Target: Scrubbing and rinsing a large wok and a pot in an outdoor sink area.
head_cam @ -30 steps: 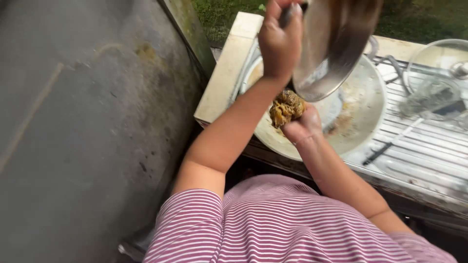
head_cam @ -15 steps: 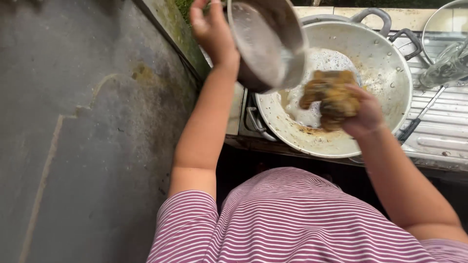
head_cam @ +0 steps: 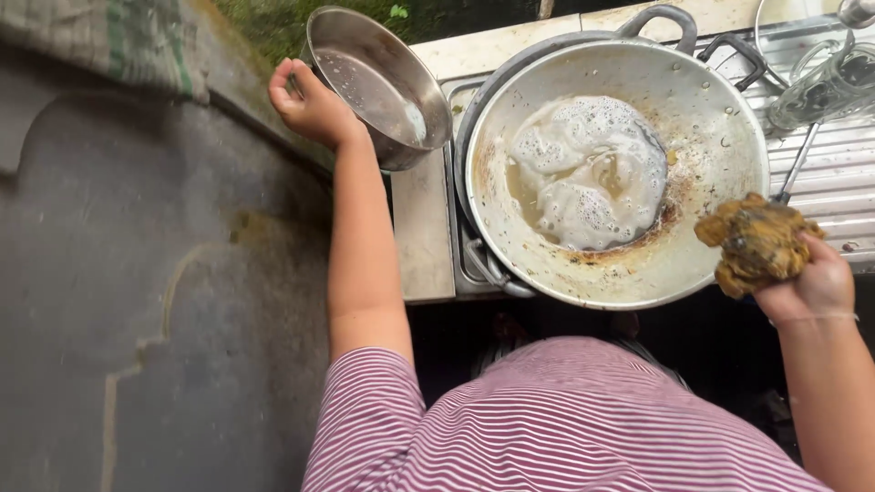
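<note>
Left hand (head_cam: 310, 105) up at upper left of frame, arm stretched straight out from the striped sleeve (head_cam: 365, 410), elbow locked. Fingers curled tight round the rim of a small steel pan (head_cam: 378, 82), thumb side toward us; pan tilted, mouth facing right, thin wet film inside, shiny metal, round w/ low walls.

Right hand (head_cam: 811, 282) low at right edge of frame, wrist bent back, forearm running down to the bottom right corner. Fingers clamped on a brown scrubber (head_cam: 752, 241), a rough, fibrous, lumpy wad, grubby w/ dark patches, held just off the lower right rim of the wok.

Wok (head_cam: 720, 118) at upper centre: wide, round, pale dull metal, loop handle at top, scorched brown ring round a pool of white foam (head_cam: 583, 173). Sits on a stove, corrugated metal top (head_cam: 838, 191) to the right. Glass jug (head_cam: 820, 87) at upper right, blurred. Grey concrete (head_cam: 137, 273) fills the left side, stained, rough.
</note>
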